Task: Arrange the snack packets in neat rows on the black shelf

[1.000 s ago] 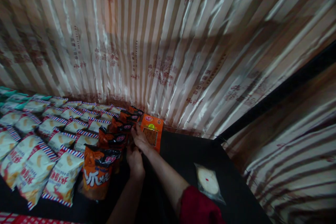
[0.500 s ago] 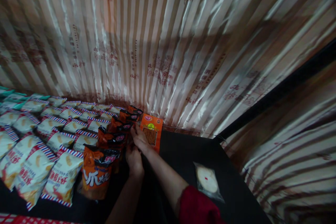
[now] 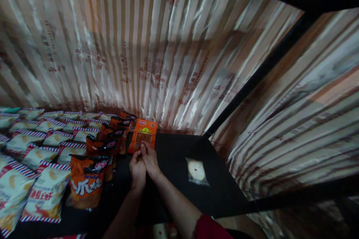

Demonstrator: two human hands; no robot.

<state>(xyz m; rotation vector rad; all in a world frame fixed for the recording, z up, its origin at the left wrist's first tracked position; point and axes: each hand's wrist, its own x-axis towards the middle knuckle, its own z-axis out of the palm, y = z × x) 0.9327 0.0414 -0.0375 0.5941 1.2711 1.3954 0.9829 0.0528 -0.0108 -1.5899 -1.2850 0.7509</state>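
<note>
My left hand (image 3: 137,170) is closed, fingers curled, and touches my right hand (image 3: 150,160). The right hand's fingers are bent and pressed together, their tips in front of the lower part of a flat orange snack packet (image 3: 148,129). Whatever lies between the fingers, if anything, is hidden. The orange packet leans at the back, its window showing brown strips. Just left of it runs a row of orange-and-black snack bags (image 3: 101,145); the front bag (image 3: 86,190) stands upright.
Rows of white snack bags with striped edges (image 3: 46,194) fill the left of the black table (image 3: 174,190). A clear packet with a round white item (image 3: 196,170) lies to the right. Behind are a pleated printed curtain (image 3: 157,44) and a slanting black pole (image 3: 252,78).
My view has swung to the right, so the goods sit further left. Both hands have drawn away from the orange-and-black bags to the front of the flat orange packet.
</note>
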